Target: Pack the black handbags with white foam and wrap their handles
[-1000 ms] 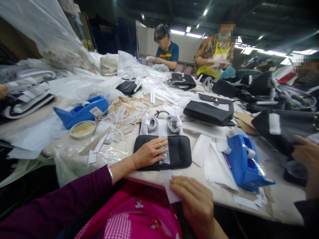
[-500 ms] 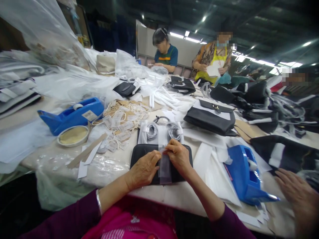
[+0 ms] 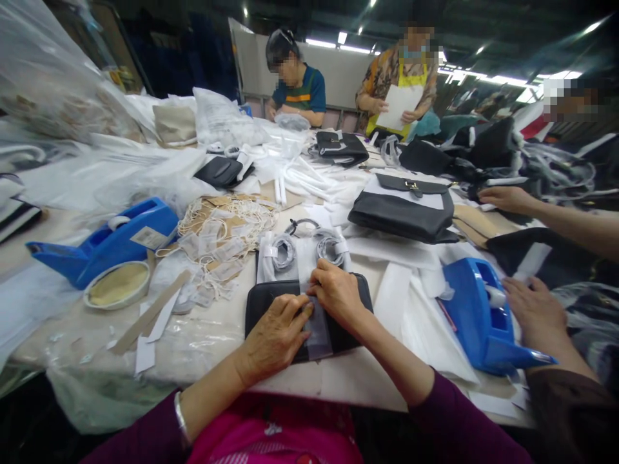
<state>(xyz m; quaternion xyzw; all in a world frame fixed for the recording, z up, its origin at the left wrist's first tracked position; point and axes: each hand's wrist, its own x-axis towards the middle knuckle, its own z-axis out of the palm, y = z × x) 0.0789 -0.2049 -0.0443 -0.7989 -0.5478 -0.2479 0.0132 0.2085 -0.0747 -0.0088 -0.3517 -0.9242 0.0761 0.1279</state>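
A black bag (image 3: 258, 304) lies flat at the table's front edge. A translucent white strip (image 3: 319, 340) runs down its middle. Above it, two wrapped strap coils (image 3: 283, 252) rest on white sheeting, with a thin dark loop behind them. My left hand (image 3: 275, 335) bears on the bag's left side, its fingers bent and pinching the strip's edge. From the right, my right hand (image 3: 336, 291) has its fingers closed on the strip near the bag's top edge. The fingertips of both hands nearly meet, and they hide part of the strip.
Blue tape dispensers (image 3: 476, 316) stand on both sides, with a round dish (image 3: 118, 285) at left. String tags (image 3: 217, 241) lie in a pile. Behind is another black bag (image 3: 401, 206). A co-worker's hands (image 3: 534, 309) are at right; two people work across the table.
My hands stay on the strip, with the left fingers shifted and flatter against the bag. The view has shifted. A co-worker's second arm has come in at right.
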